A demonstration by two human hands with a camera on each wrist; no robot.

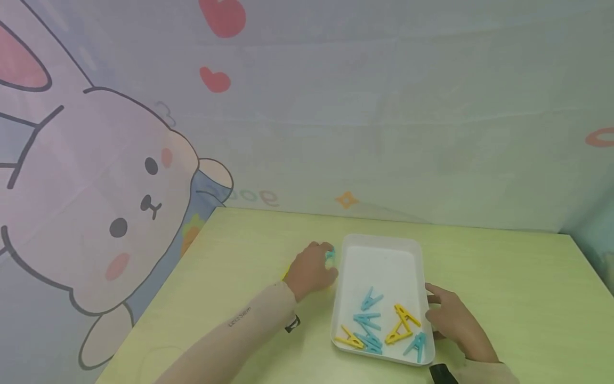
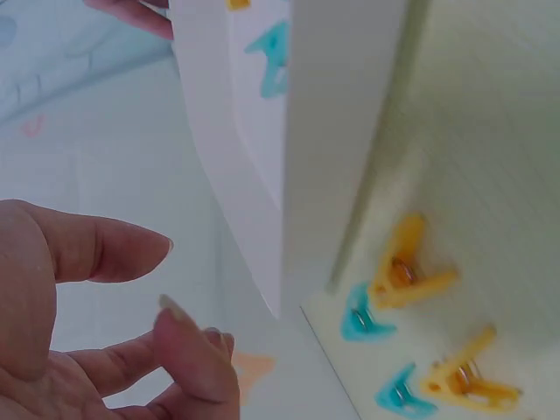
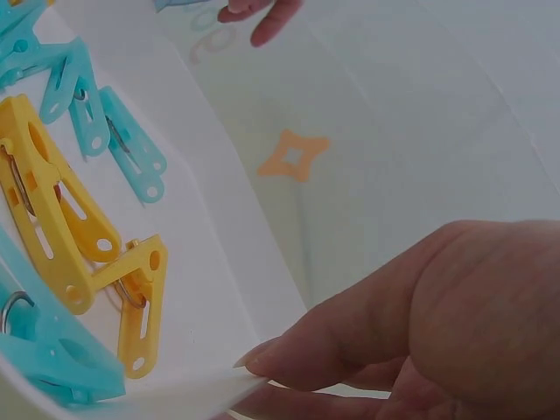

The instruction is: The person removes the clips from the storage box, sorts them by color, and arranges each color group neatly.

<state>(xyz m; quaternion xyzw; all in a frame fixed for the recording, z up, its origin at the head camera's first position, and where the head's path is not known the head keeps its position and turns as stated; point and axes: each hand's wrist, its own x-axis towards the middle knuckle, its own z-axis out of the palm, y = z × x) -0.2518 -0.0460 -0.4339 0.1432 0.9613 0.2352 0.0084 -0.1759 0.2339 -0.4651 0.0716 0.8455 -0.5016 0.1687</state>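
Observation:
A white rectangular tray (image 1: 384,261) stands on the table with several blue and yellow clothespins in its near half, among them a blue clothespin (image 1: 371,298) and a yellow clothespin (image 3: 52,210). At the tray's right side, my right hand (image 1: 453,317) pinches the rim between thumb and fingers (image 3: 341,341). My left hand (image 1: 312,271) is above the table left of the tray, thumb and fingers apart, holding nothing. Near it lie two yellow and two blue clothespins, including a yellow clothespin (image 2: 468,378) and a blue clothespin (image 2: 363,317); my hand partly hides them in the head view.
The light green table (image 1: 508,277) extends on both sides of the tray. Behind it hangs a pale cloth backdrop (image 1: 431,133) printed with hearts. A large printed rabbit (image 1: 134,213) fills the left side.

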